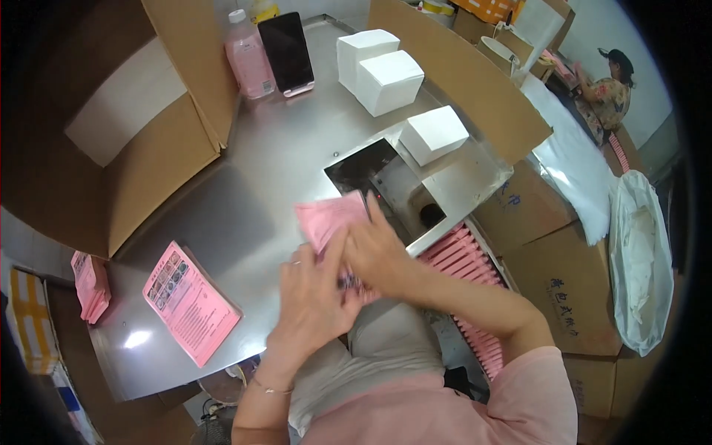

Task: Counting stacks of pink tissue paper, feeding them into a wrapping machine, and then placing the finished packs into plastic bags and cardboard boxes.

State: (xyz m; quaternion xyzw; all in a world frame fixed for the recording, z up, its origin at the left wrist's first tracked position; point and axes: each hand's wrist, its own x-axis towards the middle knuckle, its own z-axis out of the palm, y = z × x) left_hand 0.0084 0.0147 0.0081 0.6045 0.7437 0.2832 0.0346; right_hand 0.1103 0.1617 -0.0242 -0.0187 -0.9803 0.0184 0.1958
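Note:
Over the front edge of the metal table, both hands close round a pink printed packet [330,216]. My left hand [305,298] grips its lower part, where another patch of printed pink shows between the hands. Across its right side lies my right hand [377,256], with the index finger stretched up along the edge and the other fingers bent over it. The hands overlap and hide much of the packet. A flat stack of pink printed sleeves [191,302] rests on the table to the left of my left hand.
Beyond the hands is a rectangular opening [363,169] in the metal table [259,185]. White tissue stacks [391,81] stand behind it. Pink packets [475,297] line up below right. An open carton [159,141] leans at left; a phone [287,55] and bottle [250,63] stand behind. Another person [612,93] sits far right.

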